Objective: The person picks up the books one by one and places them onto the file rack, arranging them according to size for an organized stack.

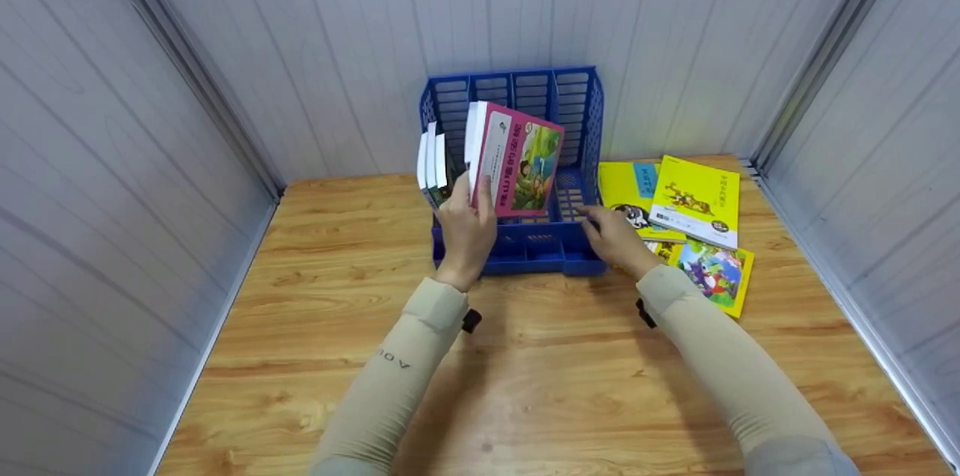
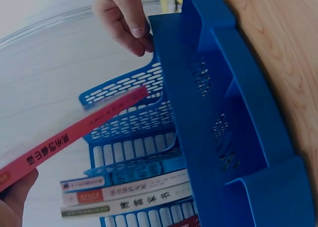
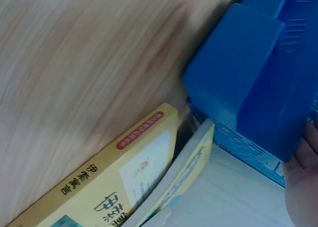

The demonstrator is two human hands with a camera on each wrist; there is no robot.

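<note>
My left hand grips a pink-covered picture book by its lower left edge, thumb on the front cover. The book is tilted and overlaps the middle of a blue plastic book rack. In the left wrist view the pink spine runs slanting above the rack's compartments. At the rack's front right corner, my right hand holds the rim, with fingertips inside the side wall. Several books stand in the rack's leftmost compartment, spines facing forward.
Right of the rack lies a loose pile of yellow books: one with an animal drawing, one with a blue label, and one with a colourful picture. Ribbed white wall panels enclose the wooden tabletop.
</note>
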